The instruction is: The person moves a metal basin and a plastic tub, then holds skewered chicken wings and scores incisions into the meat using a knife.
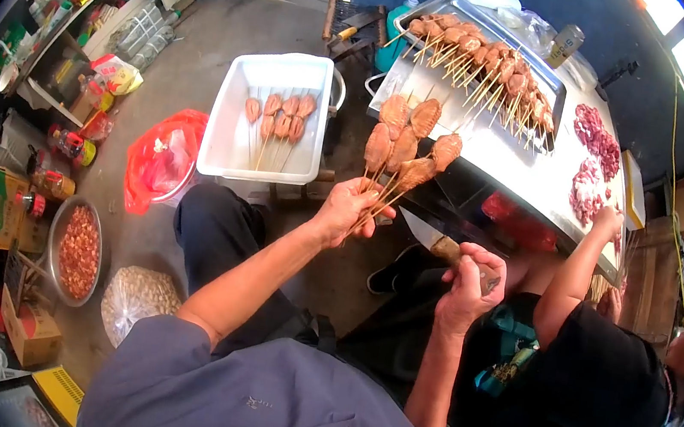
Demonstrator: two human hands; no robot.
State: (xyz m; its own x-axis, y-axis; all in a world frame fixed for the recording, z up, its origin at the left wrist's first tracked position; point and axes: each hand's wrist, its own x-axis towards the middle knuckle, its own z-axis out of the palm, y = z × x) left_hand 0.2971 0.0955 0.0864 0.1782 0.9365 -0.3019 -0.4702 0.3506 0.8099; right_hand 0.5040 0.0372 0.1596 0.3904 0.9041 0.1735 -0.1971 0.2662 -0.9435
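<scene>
My left hand (348, 213) is closed around the sticks of several meat skewers (403, 148), whose reddish-brown pieces, which look like chicken wings, fan out above it. In my right hand (473, 284) is a knife (422, 230) with a wooden handle, its blade pointing up and left toward the skewer sticks. A white plastic tub (220, 124) stands ahead and to the left, with several similar skewers (281, 123) lying in it. On the metal table, a steel tray (542, 71) bears a large pile of skewered meat (498, 74).
Cut raw meat (589, 190) lies on the metal table (461, 130), where a co-worker's hand (608, 221) reaches from the right. Left on the floor are a red bag (161, 155), a metal bowl of diced meat (78, 252) and a clear bag (138, 303). Loaded shelves line the left wall.
</scene>
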